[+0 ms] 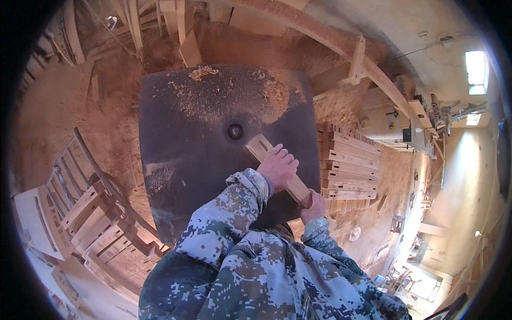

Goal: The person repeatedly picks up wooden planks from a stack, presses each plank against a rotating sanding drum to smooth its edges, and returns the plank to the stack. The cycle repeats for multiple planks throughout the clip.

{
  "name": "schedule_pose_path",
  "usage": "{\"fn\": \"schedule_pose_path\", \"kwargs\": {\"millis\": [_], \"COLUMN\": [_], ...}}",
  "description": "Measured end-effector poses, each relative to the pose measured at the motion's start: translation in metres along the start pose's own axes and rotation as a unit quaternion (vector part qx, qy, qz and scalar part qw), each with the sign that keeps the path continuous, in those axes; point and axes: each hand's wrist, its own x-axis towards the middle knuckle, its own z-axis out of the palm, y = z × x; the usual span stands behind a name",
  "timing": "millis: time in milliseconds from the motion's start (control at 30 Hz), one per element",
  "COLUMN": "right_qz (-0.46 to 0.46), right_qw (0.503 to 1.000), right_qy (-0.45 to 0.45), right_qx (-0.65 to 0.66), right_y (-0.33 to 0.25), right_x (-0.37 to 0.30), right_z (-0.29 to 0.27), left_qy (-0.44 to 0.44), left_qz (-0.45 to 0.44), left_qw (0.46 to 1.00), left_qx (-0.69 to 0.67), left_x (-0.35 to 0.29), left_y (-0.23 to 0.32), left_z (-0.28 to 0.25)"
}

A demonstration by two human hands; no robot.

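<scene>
Presently: slotted wooden piece [259, 145] held slantwise over the dark tabletop [184, 138], its slotted end just beside the round spindle fitting [235, 132], apparently a little apart from it. Left hand [278, 168] clasped over the middle of the piece; right hand [313, 207] gripping its near end. Whether the wood lies flat or is slightly lifted, I cannot tell.

Step in hand, as I judge it: positioning the slotted end by the fitting. A next move there would call for a steady two-handed grip, fingers well back from the centre.

Edges: right hand sits by the tabletop's right near corner, so little surface remains on that side; stacked timbers [352, 170] stand close beyond. Widest room for sliding lies left of the fitting. Shavings [205, 96] litter the far part.
</scene>
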Motion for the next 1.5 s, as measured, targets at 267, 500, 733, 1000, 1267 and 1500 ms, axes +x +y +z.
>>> {"fn": "schedule_pose_path", "kwargs": {"millis": [267,500,733,1000,1267,1500], "right_qz": [0.007,0.014,0.008,-0.032,-0.066,0.024], "right_qw": [0.999,1.000,0.999,0.998,0.997,0.986], "right_qy": [0.014,-0.014,-0.045,-0.054,-0.045,-0.157], "right_qx": [0.031,0.019,0.017,0.012,0.025,0.058], "right_y": [-0.041,-0.044,-0.047,-0.051,-0.053,-0.052], "right_x": [0.023,0.024,0.024,0.024,0.018,0.017], "right_z": [0.005,0.000,-0.004,-0.006,-0.006,-0.020], "left_qy": [-0.036,-0.022,-0.012,-0.012,0.027,-0.060], "left_qz": [0.005,-0.011,-0.013,-0.023,-0.019,-0.037], "left_qw": [0.999,1.000,1.000,1.000,0.999,0.997], "left_qx": [0.036,0.016,0.002,-0.009,0.006,-0.024], "left_x": [0.010,0.010,0.008,-0.003,-0.018,-0.018], "left_y": [-0.051,-0.049,-0.052,-0.049,-0.046,-0.034], "left_z": [-0.008,-0.012,-0.014,-0.020,-0.025,-0.036]}}
